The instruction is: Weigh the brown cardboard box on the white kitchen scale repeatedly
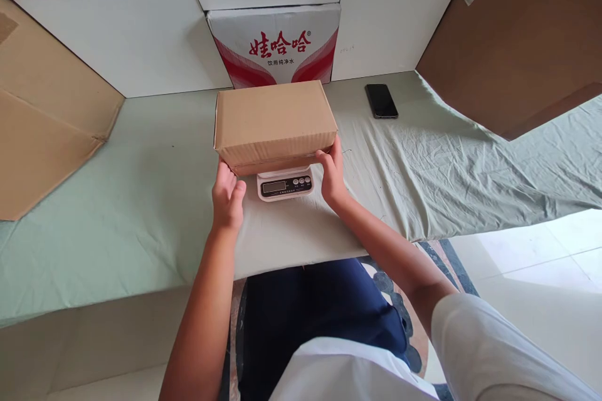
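One closed brown corrugated cardboard box [275, 119]; one small white digital kitchen scale [285, 184] under it; one black flat smartphone [381, 101]; one white carton with red printed lettering [276, 46]; two large flat brown cardboard sheets, left [42, 125] and right [522, 37]; two bare hands, left [227, 197] and right [332, 175].

A pale green cloth [451, 169] covers the table, creased to the right of the grip. Behind it rise white panels [132, 44], with a red-printed water carton [275, 44] propped against them (directly beyond the grip). Brown cardboard sheets [42, 131] lean at both sides. Light tiled floor [531, 250] shows lower right.
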The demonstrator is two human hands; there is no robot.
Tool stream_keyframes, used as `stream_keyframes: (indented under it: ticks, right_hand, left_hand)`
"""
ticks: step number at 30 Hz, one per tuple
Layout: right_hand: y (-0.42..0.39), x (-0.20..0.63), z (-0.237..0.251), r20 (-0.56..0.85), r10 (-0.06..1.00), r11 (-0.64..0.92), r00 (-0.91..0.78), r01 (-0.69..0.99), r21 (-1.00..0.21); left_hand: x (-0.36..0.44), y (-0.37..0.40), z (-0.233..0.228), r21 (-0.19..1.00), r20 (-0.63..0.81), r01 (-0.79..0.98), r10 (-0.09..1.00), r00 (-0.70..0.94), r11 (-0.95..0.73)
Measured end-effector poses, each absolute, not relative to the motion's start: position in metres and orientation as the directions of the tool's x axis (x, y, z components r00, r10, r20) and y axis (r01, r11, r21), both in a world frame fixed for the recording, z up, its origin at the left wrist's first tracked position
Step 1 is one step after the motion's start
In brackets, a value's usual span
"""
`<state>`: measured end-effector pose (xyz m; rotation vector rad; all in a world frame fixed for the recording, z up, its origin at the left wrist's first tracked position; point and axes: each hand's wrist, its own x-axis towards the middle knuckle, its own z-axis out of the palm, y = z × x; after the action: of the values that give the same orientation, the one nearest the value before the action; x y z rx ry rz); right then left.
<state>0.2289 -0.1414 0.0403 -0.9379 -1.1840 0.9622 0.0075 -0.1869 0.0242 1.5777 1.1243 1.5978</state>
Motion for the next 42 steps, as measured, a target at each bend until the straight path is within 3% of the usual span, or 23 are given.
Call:
stream_keyframes:
  ticks: [16,23,31,42]
  right_hand:
    - [-0.143,0.228,0.038,0.332,0.934,0.345,0.133,-0.097,-0.933]
    - [-0.127,0.245,0.025,0.325,0.912,0.364,0.25,-0.132,-0.922]
    - [-0.129,0.239,0.025,0.368,0.918,0.389,0.149,-0.156,-0.908]
    - [-0.136,0.236,0.041,0.298,0.946,0.318,0.127,-0.196,-0.927]
  left_hand:
    - [0.001,-0.184,0.018,0.886,0.458,0.142,0.881,-0.121,-0.442]
    - [-0.015,-0.181,0.012,0.879,0.475,0.138,0.808,-0.348,-0.457]
    - [-0.004,-0.182,0.014,0.912,0.41,0.113,0.884,-0.223,-0.394]
    - [-0.004,-0.182,0.014,0.9,0.435,0.105,0.873,-0.219,-0.422]
